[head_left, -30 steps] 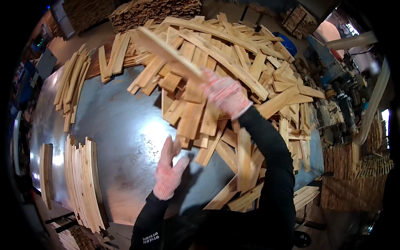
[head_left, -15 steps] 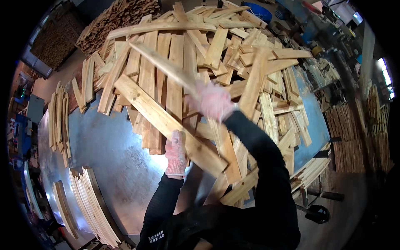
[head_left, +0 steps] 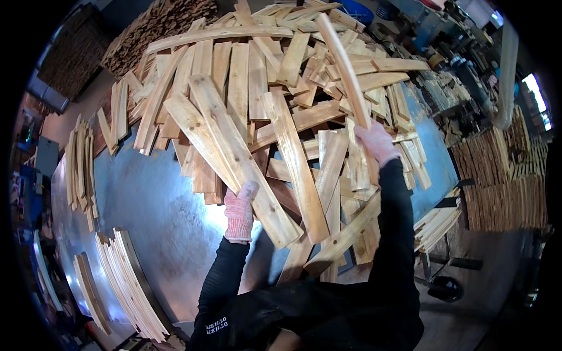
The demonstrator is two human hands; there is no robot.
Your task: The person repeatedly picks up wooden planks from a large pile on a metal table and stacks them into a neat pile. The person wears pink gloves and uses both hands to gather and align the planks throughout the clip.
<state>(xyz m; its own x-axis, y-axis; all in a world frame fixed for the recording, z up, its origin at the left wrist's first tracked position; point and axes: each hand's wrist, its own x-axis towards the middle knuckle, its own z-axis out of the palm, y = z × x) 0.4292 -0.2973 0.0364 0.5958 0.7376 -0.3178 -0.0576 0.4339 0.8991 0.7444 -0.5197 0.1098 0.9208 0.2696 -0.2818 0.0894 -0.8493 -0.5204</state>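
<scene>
My left hand (head_left: 239,212), in a pinkish-white knit glove, is closed on the edge of a pale knotty wooden board (head_left: 249,169), which slants up and left over the heap. A second wooden board (head_left: 196,131) lies partly beneath it and runs down to the same hand; whether my fingers grip this one too, I cannot tell. To the right, my right hand (head_left: 378,143), gloved alike, is closed on a long wooden board (head_left: 344,67) tipped up narrow edge toward me. That board's far end rises above the pile of loose boards (head_left: 239,82).
The heap covers much of a metal-topped table (head_left: 149,193). Narrow strips (head_left: 132,281) stand in a row at the near left, and more boards (head_left: 81,164) lie at the left edge. Stacked wood (head_left: 500,187) and machinery (head_left: 451,76) are at right; a blue tub (head_left: 356,10) sits far back.
My right hand has swung right from the heap's middle, now with a steeply angled board. The board in my left hand has turned steeper, and another board now lies beside it.
</scene>
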